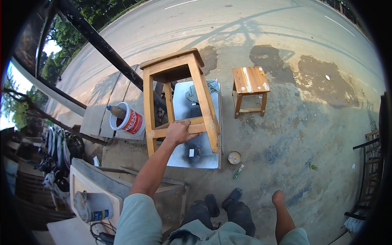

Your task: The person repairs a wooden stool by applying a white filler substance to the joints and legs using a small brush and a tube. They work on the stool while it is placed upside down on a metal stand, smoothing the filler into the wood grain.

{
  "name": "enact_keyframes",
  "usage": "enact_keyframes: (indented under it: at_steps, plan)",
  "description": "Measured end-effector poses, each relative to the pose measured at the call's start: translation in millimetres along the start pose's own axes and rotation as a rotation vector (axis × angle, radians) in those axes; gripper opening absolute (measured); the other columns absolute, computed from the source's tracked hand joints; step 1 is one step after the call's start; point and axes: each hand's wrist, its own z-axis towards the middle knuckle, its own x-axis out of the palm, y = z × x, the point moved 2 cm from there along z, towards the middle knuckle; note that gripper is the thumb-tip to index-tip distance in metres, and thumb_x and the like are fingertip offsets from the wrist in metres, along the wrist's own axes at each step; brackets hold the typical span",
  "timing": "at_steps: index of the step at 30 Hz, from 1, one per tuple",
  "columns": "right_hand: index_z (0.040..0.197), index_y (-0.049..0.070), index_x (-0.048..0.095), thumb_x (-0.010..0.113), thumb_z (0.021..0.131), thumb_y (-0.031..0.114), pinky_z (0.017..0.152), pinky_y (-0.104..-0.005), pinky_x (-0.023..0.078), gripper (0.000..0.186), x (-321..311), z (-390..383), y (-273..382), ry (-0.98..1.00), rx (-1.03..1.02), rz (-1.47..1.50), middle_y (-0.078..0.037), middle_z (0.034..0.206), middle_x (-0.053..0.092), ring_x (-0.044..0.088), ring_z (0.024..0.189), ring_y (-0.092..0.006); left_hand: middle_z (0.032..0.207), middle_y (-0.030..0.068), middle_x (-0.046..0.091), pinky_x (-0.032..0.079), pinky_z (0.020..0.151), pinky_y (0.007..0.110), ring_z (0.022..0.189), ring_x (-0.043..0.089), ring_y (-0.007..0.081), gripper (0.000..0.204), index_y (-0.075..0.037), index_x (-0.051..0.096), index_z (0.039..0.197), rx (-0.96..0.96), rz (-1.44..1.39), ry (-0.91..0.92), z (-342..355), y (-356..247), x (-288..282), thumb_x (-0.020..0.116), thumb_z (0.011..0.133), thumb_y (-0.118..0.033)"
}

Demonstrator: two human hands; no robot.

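My left hand (pixel 179 131) is closed on the lower rung of a wooden stool (pixel 197 85), which is upright over a silver board (pixel 183 161). On the board lie a crumpled grey-green cloth (pixel 208 87) and a small white block (pixel 191 152). My right hand (pixel 278 197) hangs low at the right, away from the stool; its fingers are mostly hidden. A second stool (pixel 251 81), with white streaks on its seat, stands farther right. A small tin of beige paste (pixel 234 157) and a green strip-like tool (pixel 238 172) lie on the concrete beside the board.
A white-red bucket (pixel 132 124) sits on slabs at left, near a black pole (pixel 106 51). Another bucket (pixel 93 206) is on a pale panel at lower left, near cables and clutter. A dark metal rack (pixel 364 171) lines the right side. A road (pixel 228 18) runs beyond.
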Motion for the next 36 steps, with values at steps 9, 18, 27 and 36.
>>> enact_keyframes:
  at_steps: [9,18,27,36]
  plan:
    - [0.078,0.002,0.073,0.066,0.08,0.014,0.077,-0.0422,0.056,0.015,-33,-74,-5,-0.077,0.031,0.122,-0.019,0.084,0.071,0.07,0.085,-0.0372,0.076,0.0175,0.07,0.056,0.071,0.046,0.074,0.07,0.0355,0.071,-0.007,0.065,0.085,-0.005,-0.045,0.154,-22,-14,-20,0.066,0.073,-0.077]
    - [0.079,0.001,0.075,0.073,0.073,0.014,0.068,-0.0414,0.054,0.015,-100,-86,62,-0.155,0.076,0.442,-0.023,0.077,0.069,0.069,0.073,-0.0382,0.085,0.0184,0.072,0.057,0.077,0.045,0.082,0.071,0.0363,0.086,-0.005,0.07,0.104,-0.044,-0.127,0.448,-16,-3,-1,0.056,0.074,-0.085]
    - [0.085,-0.002,0.073,0.076,0.077,0.016,0.067,-0.0351,0.051,0.02,-145,-83,122,-0.185,0.109,0.634,-0.015,0.072,0.069,0.065,0.066,-0.0254,0.082,0.0172,0.073,0.057,0.073,0.043,0.079,0.072,0.0327,0.07,-0.001,0.069,0.1,0.023,-0.291,0.526,-8,1,-11,0.061,0.082,-0.068]
    - [0.093,-0.005,0.074,0.075,0.087,0.013,0.064,-0.0232,0.043,0.019,-247,-69,232,-0.249,0.088,1.079,0.002,0.077,0.063,0.052,0.069,-0.0057,0.076,0.018,0.072,0.057,0.069,0.045,0.074,0.072,0.0337,0.074,-0.003,0.067,0.095,-0.013,-0.322,0.521,-4,1,7,0.063,0.078,-0.074]
